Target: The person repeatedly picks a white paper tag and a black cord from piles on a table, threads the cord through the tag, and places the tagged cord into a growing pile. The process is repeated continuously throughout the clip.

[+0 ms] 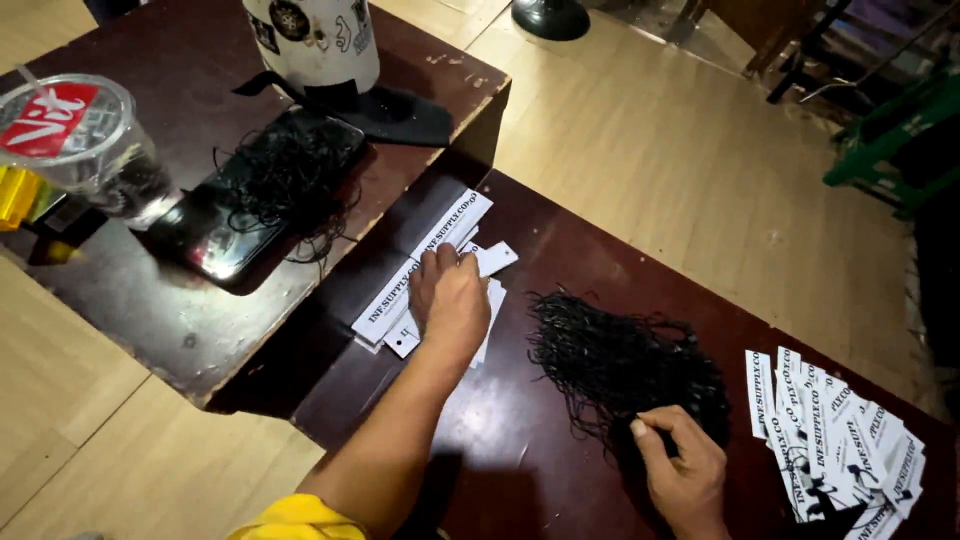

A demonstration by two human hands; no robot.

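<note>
Lower table [560, 240]: a dark brown top is running from the middle of the view toward the lower right, and both hands are working over it.
Raised table [130, 290]: a second dark, scuffed top is standing higher at the upper left, its edge overlapping the lower one.
Bundle of black strings [620, 365]: a loose tangle of thin black loops is lying on the lower table between the two hands.
Second string tangle [290, 175]: a smaller black heap is resting on a dark phone [225, 245] on the raised table.
Finished tags [840, 440]: white paper tags with dark print are lying fanned out and overlapping at the far right of the lower table, black strings showing among them.
Stack of blank tags [440, 255]: long white tags are lying in a loose pile at the near edge of the raised table, partly under the left hand.
White container [315, 40]: a white vessel with dark stickers is standing on a black cloth at the top of the raised table.
Plastic cup [85, 140]: a clear cup with a sealed lid is standing at the far left.
Left hand [452, 295]: it is lying palm down on the stack, fingers spread narrowly and pressing the top tags.
Right hand [682, 465]: thumb and forefinger are pinching strands at the near edge of the bundle, the other fingers curling in.
</note>
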